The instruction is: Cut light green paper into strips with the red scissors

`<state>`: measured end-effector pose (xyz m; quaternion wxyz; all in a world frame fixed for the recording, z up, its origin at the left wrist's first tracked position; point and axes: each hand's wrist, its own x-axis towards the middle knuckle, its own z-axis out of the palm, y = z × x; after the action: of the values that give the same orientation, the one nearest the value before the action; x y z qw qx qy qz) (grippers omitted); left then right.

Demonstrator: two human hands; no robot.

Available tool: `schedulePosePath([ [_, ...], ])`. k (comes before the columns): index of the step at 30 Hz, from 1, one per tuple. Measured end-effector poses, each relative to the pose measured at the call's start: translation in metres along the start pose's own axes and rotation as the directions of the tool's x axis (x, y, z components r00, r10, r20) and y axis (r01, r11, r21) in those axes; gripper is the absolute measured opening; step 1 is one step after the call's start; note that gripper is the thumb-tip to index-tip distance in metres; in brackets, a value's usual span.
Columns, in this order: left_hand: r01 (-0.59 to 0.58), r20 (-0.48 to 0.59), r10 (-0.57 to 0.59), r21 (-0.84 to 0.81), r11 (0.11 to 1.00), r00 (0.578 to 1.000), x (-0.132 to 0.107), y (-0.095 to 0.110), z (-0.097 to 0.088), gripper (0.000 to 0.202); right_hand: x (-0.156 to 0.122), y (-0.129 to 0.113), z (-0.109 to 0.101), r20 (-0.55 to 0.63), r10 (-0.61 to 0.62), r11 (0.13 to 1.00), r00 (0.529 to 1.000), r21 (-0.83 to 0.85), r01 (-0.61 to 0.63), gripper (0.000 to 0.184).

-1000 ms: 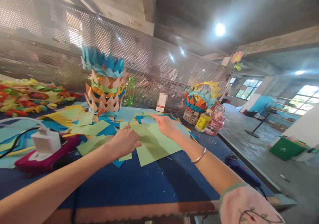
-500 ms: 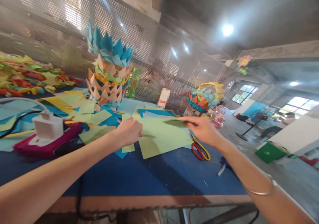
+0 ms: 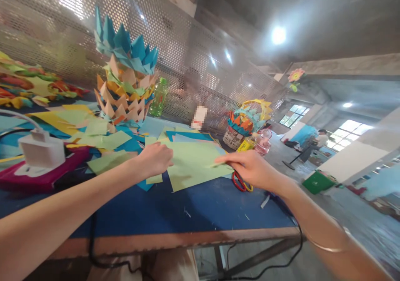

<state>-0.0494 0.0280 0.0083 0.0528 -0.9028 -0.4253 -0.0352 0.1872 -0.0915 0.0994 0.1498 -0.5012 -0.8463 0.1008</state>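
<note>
On the flat blue table, a light green, four-sided paper sheet. At its left, left hand, curled; at its right, right hand, fingers pointing inward. Holding or just touching: cannot tell. Beside right hand, red-and-yellow-handled scissors.

A ceiling lamp is glaring with a wide halo beneath a dim grey ceiling.
Daylight is entering through the far windows, glints are streaking the perforated panel, soft shadows are falling across the green sheet and blue tabletop, the outer edges are stretching and blurring, and pixelation is masking part of a white card.
</note>
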Motion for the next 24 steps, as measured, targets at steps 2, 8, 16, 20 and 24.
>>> schedulePosePath([
  [2,-0.019,-0.009,0.019,0.004,1.0,1.0,-0.002,0.0,0.0,0.025,0.03,0.001,0.028,-0.073,-0.061,0.997,0.995,0.049,0.065,0.039],
  [8,-0.012,-0.005,0.012,-0.048,0.999,1.0,-0.002,-0.011,-0.001,0.028,0.04,-0.008,0.093,0.276,-0.289,0.943,0.917,0.25,0.221,0.061],
  [16,-0.042,0.001,0.043,-0.11,0.993,0.999,0.002,-0.015,0.001,0.034,-0.061,-0.017,-0.021,0.6,0.139,0.972,0.788,0.068,-0.223,0.044],
  [20,-0.044,-0.013,0.043,-0.105,0.993,0.999,0.002,-0.012,0.003,0.034,-0.058,0.001,0.0,0.024,0.25,0.968,0.968,-0.043,-0.249,0.044],
  [24,-0.035,0.005,0.036,-0.125,0.992,0.999,0.004,-0.013,0.004,0.035,-0.079,0.02,0.012,0.264,0.198,0.98,0.944,-0.089,-0.18,0.046],
])
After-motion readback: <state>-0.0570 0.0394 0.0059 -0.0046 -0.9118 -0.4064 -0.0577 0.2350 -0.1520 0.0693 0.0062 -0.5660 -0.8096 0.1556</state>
